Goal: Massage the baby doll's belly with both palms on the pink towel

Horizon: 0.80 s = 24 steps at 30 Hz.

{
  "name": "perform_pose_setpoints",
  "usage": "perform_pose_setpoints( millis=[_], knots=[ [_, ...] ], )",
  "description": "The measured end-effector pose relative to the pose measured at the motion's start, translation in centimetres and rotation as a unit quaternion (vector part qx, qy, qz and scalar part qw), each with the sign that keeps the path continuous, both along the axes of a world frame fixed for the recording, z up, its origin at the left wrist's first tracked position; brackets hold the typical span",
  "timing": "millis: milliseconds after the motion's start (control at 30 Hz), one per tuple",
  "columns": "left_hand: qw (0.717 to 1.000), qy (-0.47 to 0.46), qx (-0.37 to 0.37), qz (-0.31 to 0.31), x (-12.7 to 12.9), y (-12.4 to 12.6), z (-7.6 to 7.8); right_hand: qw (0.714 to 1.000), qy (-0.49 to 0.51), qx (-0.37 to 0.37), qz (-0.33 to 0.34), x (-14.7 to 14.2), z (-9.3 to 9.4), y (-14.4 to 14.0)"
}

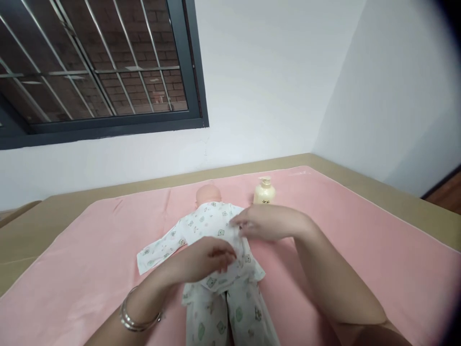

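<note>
A baby doll (208, 194) lies on its back on a pink cloth (360, 240), dressed in a white printed shirt (194, 228) and matching trousers (230, 319). My left hand (207, 259), with bangles on the wrist, rests on the doll's belly and pinches the shirt front. My right hand (262, 222) lies over the doll's chest on the right side, its fingertips gripping the shirt fabric. The doll's right-hand sleeve is hidden under my right hand.
A cream pump bottle (264, 191) stands on the cloth just right of the doll's head. The cloth covers a tan surface (32, 226) set into a white corner. A barred window (97, 62) is at the upper left.
</note>
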<state>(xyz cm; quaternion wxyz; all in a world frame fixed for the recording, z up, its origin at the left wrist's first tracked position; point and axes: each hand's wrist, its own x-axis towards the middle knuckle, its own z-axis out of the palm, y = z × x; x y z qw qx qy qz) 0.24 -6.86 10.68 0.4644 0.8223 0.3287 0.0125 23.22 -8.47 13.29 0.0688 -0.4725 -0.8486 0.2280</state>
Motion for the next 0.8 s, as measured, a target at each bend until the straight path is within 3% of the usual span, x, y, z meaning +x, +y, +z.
perform_pose_setpoints(
  millis=[100, 200, 300, 433, 633, 800],
  knots=[
    [0.980, -0.150, -0.098, 0.083, 2.2, 2.7, -0.4, 0.969, 0.013, 0.126, -0.211, 3.9, 1.4, -0.6],
    [0.896, -0.297, -0.272, 0.188, 5.5, 5.6, -0.6, 0.935, -0.028, 0.152, -0.318, 6.0, 1.2, 0.1],
    [0.817, -0.350, -0.398, 0.227, 9.4, 7.9, 0.0, 0.922, -0.101, 0.145, -0.344, 6.2, 0.3, 1.8],
    [0.766, -0.394, -0.431, 0.269, 13.4, 9.8, 1.1, 0.911, -0.135, 0.187, -0.342, 5.2, -1.0, 3.7],
    [0.730, -0.444, -0.448, 0.263, 16.3, 10.4, 0.8, 0.911, -0.123, 0.216, -0.330, 4.0, -1.9, 4.4],
    [0.718, -0.439, -0.468, 0.269, 15.4, 9.1, 0.5, 0.903, -0.156, 0.213, -0.340, 4.2, -1.7, 4.6]
  ],
)
